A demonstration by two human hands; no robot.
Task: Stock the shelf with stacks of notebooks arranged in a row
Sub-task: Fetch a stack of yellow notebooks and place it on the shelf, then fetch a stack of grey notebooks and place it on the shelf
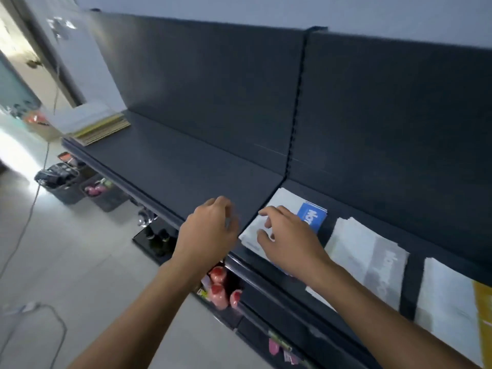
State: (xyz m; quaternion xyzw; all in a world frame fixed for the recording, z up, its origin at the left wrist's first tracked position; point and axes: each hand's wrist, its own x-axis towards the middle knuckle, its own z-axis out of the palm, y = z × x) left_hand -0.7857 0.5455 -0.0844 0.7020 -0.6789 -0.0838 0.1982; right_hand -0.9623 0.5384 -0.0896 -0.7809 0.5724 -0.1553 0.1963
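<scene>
Left hand [210, 230] beside, right hand [288, 239] over stack [284, 199], fingers loose, empty; covers likely slick, clamp both side edges.

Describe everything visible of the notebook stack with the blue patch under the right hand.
The notebook stack lies flat on the dark shelf, beside two other stacks on its right. Its top cover looks like pale paper with a blue patch bearing white letters. The right hand spreads its fingers over it, hiding the near part.
</scene>
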